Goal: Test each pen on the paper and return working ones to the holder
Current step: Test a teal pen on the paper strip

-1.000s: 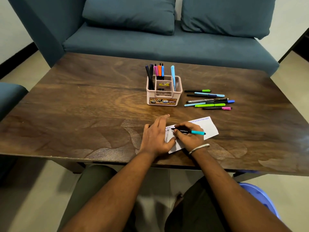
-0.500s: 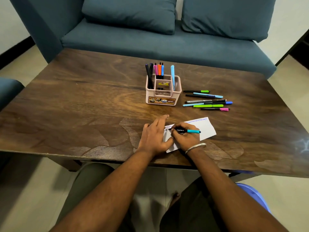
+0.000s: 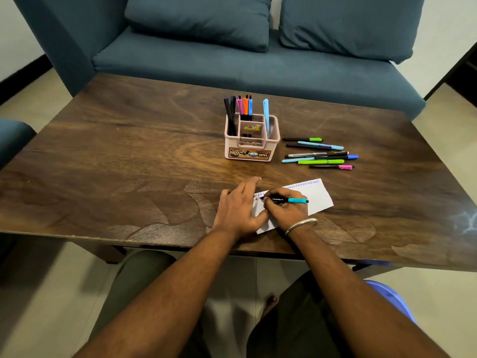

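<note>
A white strip of paper lies near the table's front edge, with small blue marks along its far edge. My left hand lies flat on its left end, fingers straight. My right hand grips a black pen with a teal end, its tip down on the paper's left part. A pink pen holder stands behind, with several pens upright in it. Several more pens lie in a loose row to the holder's right.
The dark wooden table stretches wide to the left of the hands. A blue sofa with two cushions stands right behind the table. A blue plastic stool shows under my right arm.
The hands and the pen have stayed on the left part of the paper with barely any shift. The view has tilted slightly.
</note>
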